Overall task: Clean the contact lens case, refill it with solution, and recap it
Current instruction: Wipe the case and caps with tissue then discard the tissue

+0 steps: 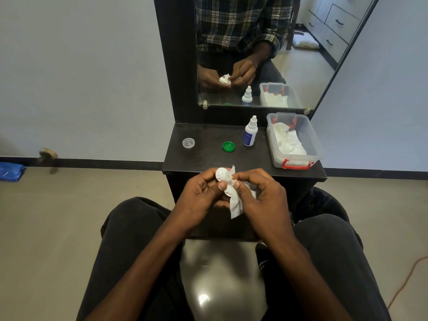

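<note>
While the left hand [201,193] pinched the contact lens case [222,174] and the right hand [261,193] pressed a tissue [235,205] into it, both hung just past the tabletop [208,163] front edge; a slip would likely drop the case to the floor. Beyond that edge, the green cap [228,146], clear cap [188,142] and solution bottle [249,133] stood apart, leaving room.

Case uncapped, held over the shelf's front edge.
White lens case [222,174] tilted, partly wrapped in white tissue [236,205]. Green cap [228,146] and clear cap [188,142] lie apart on shelf. Solution bottle [250,133] upright, capped, just right of green cap.
</note>
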